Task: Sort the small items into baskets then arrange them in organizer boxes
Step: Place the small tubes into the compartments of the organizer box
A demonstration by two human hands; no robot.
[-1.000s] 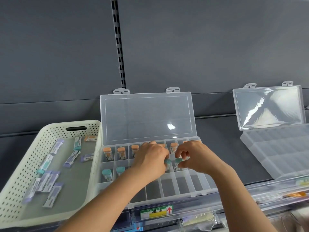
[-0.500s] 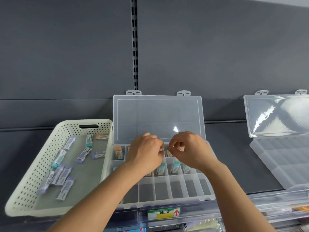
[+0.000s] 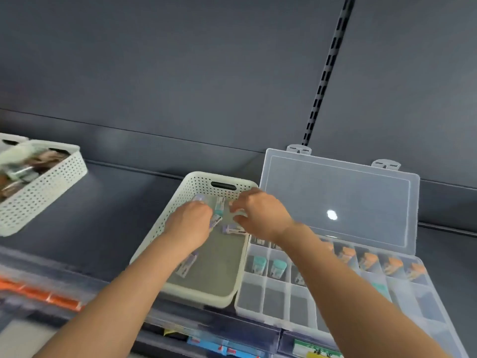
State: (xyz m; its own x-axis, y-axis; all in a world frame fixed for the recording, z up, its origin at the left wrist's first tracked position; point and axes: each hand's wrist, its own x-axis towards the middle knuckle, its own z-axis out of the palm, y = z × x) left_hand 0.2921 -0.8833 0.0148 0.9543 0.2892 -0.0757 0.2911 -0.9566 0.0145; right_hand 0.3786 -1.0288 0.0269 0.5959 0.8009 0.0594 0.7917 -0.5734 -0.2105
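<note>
Both hands are down in the white perforated basket (image 3: 180, 202). The left hand (image 3: 189, 219) is knuckles-up over the small packets (image 3: 233, 229), and the right hand (image 3: 260, 215) has curled fingers just beside them. Motion blur, so can't tell if either has actually gripped one. One more packet (image 3: 187, 266) lies nearer the front, partly under the left forearm. The clear organizer box (image 3: 273, 295) sits just right of the basket with its lid (image 3: 335, 197) up. Orange-capped items (image 3: 369, 257) fill the back row, teal-capped ones (image 3: 259, 263) the second row. A second basket (image 3: 44, 187) sits far left, contents blurred.
</note>
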